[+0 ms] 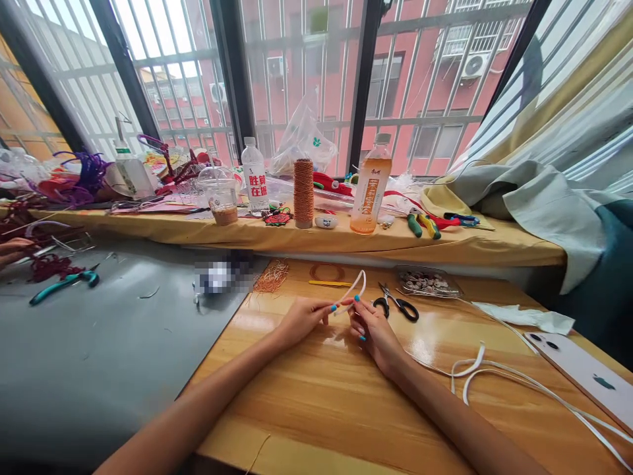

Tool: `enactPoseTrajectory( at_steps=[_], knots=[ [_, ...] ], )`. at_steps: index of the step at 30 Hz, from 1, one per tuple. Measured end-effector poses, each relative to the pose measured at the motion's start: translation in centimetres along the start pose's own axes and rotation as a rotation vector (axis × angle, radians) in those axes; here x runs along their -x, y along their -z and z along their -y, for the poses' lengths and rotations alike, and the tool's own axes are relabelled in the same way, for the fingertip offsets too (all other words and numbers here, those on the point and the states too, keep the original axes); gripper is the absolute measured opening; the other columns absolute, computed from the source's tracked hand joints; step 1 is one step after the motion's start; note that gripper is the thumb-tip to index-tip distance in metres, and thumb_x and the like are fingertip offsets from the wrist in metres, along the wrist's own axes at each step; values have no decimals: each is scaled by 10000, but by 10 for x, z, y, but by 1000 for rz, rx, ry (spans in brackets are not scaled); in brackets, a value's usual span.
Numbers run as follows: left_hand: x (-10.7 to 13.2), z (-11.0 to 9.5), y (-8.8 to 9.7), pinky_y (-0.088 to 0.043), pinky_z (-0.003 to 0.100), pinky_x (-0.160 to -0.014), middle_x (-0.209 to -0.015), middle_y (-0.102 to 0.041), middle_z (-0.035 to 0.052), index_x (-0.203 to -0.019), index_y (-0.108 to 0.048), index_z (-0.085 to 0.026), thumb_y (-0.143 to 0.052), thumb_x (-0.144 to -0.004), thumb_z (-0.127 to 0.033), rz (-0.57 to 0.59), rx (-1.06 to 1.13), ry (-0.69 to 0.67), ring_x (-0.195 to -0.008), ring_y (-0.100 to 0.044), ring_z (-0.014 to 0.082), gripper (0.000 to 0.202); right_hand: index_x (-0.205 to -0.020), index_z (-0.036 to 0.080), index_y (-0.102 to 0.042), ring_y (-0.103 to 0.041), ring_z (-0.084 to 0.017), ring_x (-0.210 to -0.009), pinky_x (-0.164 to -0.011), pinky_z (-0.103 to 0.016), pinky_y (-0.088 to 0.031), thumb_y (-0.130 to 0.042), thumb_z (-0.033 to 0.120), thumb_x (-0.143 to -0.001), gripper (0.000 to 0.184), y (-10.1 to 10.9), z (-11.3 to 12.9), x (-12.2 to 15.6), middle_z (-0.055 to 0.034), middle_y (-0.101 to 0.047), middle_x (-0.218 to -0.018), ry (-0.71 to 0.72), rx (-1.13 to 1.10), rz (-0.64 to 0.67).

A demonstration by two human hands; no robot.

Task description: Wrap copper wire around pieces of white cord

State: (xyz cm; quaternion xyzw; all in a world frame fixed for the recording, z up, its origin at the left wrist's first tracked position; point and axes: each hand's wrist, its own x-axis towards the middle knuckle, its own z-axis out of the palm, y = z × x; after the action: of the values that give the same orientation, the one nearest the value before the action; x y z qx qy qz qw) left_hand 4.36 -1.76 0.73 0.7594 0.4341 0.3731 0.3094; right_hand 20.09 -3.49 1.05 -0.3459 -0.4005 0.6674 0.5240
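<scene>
A narrow white cord (364, 282) is bent into an upright loop above the wooden table. My left hand (304, 321) pinches it from the left between thumb and fingers. From the right, my right hand (378, 332) grips the same cord, its fingers curled and its fingertips close to those of the left. Black-handled scissors (392, 299) lie with blades apart just beyond my right hand. Behind the loop are a thin yellow strip (329, 284) and a coil of brownish thread (327, 266). More white cord (469, 367) trails across the table at the right.
Orange thread scraps (271, 277) and a clear box (459, 291) of small pieces lie at the back. A phone (588, 377) is at right. Bottles (370, 191) and a thread spool (303, 192) stand on the sill. Another person's hand (14, 249) shows far left near teal pliers (62, 285).
</scene>
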Motion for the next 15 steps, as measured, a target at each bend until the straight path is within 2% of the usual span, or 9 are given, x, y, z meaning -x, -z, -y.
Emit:
enactPoseTrajectory(
  at_steps=[3,7,11,15],
  knots=[
    [4,-2,-8,-278,157,-436,-581,-548,-16,-794,-632,-136,-389,-782,-354,-34,60,56,-446,-379,45,327,-637,151,-561,-286,3,-367,-352,-147,-237,-642,416,-581,283,1,-4,-3,52,-438,-549,-37,28,39],
    [1,6,-6,-242,167,-379,-612,-547,-10,-834,-602,-120,-389,-768,-422,-48,202,138,-383,-329,33,375,-636,150,-560,-323,-7,-352,-342,-161,-256,-641,420,-580,288,4,-8,-6,33,-508,-569,-35,95,135],
    [-1,5,-6,-212,170,-354,-481,-457,-39,-814,-596,-105,-417,-725,-501,42,304,169,-343,-308,32,444,-732,171,-565,-350,-19,-359,-352,-165,-273,-616,401,-615,263,5,-9,-7,35,-533,-586,-3,102,202],
    [1,-6,-8,-182,176,-330,-423,-435,-46,-888,-573,-98,-311,-724,-594,118,416,230,-293,-302,36,584,-773,165,-581,-342,-21,-373,-372,-170,-285,-601,394,-627,273,2,-12,-6,38,-524,-581,59,199,168]
  ],
)
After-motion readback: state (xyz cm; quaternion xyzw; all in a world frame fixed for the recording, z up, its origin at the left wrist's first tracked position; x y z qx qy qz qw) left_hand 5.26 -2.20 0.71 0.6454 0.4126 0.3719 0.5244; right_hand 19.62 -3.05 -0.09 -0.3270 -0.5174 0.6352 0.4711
